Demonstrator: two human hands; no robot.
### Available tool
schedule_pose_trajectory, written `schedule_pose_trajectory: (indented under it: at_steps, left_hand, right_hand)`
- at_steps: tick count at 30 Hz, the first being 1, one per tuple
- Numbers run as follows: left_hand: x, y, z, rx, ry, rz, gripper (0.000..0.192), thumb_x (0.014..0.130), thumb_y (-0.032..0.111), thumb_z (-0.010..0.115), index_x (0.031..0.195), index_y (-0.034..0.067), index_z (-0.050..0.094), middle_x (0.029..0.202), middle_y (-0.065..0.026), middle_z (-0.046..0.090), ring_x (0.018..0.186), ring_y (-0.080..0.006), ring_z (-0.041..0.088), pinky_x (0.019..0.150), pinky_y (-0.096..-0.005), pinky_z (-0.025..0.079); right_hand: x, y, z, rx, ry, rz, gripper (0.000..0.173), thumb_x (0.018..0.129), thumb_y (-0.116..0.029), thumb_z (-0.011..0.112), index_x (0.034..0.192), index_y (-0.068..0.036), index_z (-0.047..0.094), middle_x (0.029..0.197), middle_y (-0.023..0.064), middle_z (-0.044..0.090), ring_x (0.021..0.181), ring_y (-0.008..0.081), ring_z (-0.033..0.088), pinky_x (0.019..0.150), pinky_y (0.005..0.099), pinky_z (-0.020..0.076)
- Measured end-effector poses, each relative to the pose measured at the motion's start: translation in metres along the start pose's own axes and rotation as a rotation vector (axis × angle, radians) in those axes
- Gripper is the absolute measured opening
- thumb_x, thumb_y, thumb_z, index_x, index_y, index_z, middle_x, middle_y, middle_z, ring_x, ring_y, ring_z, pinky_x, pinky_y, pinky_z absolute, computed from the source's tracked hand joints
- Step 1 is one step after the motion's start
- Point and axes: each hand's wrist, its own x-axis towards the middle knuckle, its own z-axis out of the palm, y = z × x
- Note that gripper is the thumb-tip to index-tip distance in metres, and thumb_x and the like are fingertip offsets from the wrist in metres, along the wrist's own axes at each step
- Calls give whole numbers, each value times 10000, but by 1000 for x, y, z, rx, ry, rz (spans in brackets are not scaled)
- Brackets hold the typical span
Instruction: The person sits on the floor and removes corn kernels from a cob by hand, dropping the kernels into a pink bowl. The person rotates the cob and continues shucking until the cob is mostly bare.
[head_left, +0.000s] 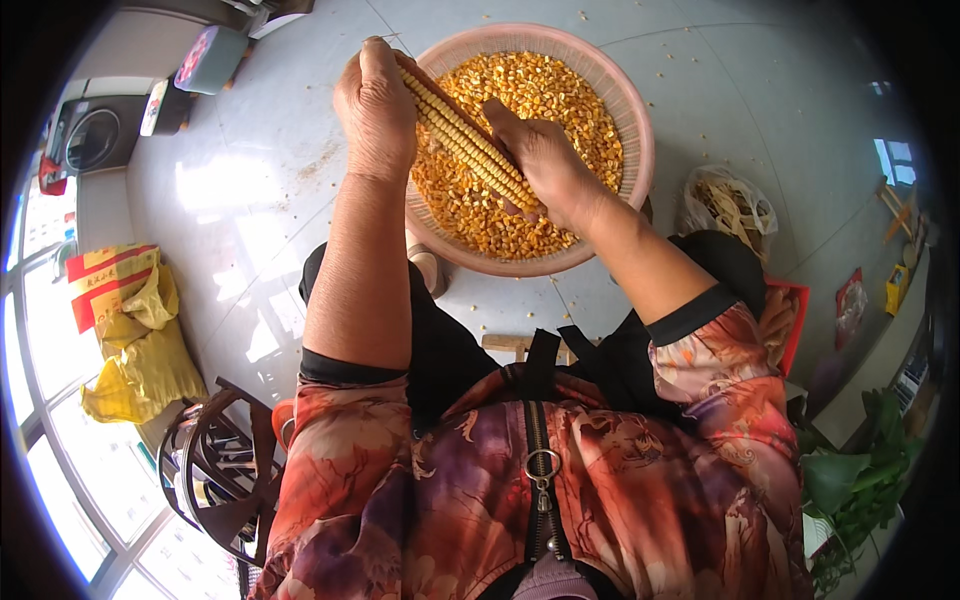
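A partly shelled corn cob (471, 146) slants over a round pink plastic basket (640, 142). Several rows of yellow kernels still stand on it, and a bare reddish strip runs along its upper side. My left hand (379, 105) grips the upper-left end of the cob. Around the lower-right end closes my right hand (544, 161), its thumb raised along the bare side and its fingertips showing underneath. Loose corn kernels (525, 82) fill much of the basket below both hands.
Stray kernels dot the tiled floor (720, 90). Right of the basket stands a clear plastic bag (731, 206) of dry husks or cobs, with a red container (795, 326) nearer me. Yellow sacks (150, 360) and a dark chair (225, 465) are at left, a leafy plant (862, 472) at right.
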Motion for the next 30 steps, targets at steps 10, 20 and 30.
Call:
schedule_pose_trajectory:
  at_steps: [10, 20, 30]
  left_hand:
    - [2, 5, -2, -70, 42, -87, 409, 952, 316, 461, 792, -26, 617, 726, -102, 606, 667, -173, 534, 663, -334, 466]
    - [4, -4, -1, 6, 58, -49, 421, 948, 329, 450, 783, -31, 591, 731, -101, 575, 692, -167, 499, 670, -345, 449]
    - [4, -7, 1, -75, -33, -91, 387, 961, 300, 450, 822, -38, 576, 737, -109, 564, 650, -190, 522, 648, -381, 505]
  right_hand:
    - [1, -10, -6, -314, -28, -25, 695, 997, -642, 367, 926, -36, 699, 750, 53, 634, 718, 131, 573, 672, 319, 491]
    - [-17, -18, 4, -293, -64, -123, 679, 995, -616, 414, 868, 2, 667, 574, 31, 571, 415, 83, 557, 342, 210, 440]
    - [-13, -16, 0, -38, -108, 131, 659, 992, -636, 396, 774, -54, 616, 525, 61, 574, 367, 140, 543, 284, 258, 359]
